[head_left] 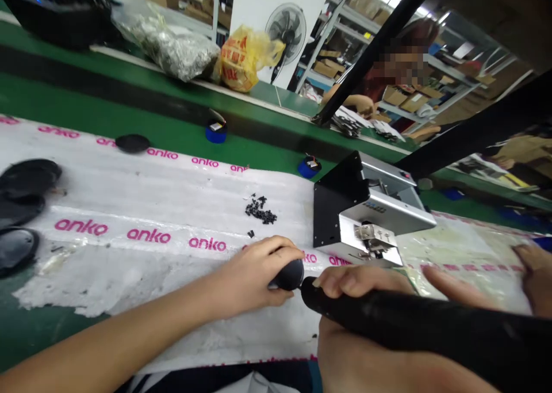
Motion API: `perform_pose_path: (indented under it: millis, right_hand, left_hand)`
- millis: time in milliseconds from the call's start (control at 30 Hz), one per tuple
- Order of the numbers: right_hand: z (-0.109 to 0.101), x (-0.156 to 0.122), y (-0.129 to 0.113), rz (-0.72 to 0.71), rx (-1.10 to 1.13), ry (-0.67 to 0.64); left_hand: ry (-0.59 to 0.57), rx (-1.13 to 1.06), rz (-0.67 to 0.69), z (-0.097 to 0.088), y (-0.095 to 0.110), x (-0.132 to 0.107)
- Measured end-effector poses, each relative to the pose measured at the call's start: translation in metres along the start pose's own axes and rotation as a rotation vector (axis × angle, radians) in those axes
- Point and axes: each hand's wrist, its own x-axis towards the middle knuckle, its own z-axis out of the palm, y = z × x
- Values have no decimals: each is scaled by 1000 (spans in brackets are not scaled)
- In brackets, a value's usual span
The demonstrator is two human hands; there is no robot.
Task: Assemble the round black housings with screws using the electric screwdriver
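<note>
My left hand [252, 275] is closed around a small black rounded part [288, 275] on the white anko-printed plastic sheet [142, 209]. My right hand [362, 301] grips a long black tool [414, 324] whose tip meets that part. The tool's body runs off toward the lower right. A small pile of tiny black pieces [260, 209] lies on the sheet just beyond my left hand.
A black and silver machine [366, 209] stands right of centre. Black oval parts [26, 177] lie at the left edge. Two blue round holders [215, 131] sit on the green bench. Another person's hand [537, 278] rests at the far right. A person works across the bench.
</note>
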Motion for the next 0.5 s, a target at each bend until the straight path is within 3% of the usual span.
perform_pose_path:
  millis: [67,133,200,267,367,433,500]
  right_hand:
    - [10,13,-7,-56,166,191]
    - [8,32,-17,-29,303,409]
    - [-10,52,-24,39,378,606]
    - [-40,66,-24,76,378,764]
    - [-94,72,-8,153,238,808]
    - [-124,69,12,235,90,749]
    - [-146,63,36,348,-71,649]
  left_hand:
    - [-9,111,-10,-2,6,2]
    - [113,276,-35,-19,6,6]
    - [392,463,-127,-56,-4,14]
    - [650,577,-250,-111,-22,24]
    - [837,653,-381,-196,-61,39]
    - [803,670,-413,-237,-88,46]
    - [727,685,-414,-260,-110,52]
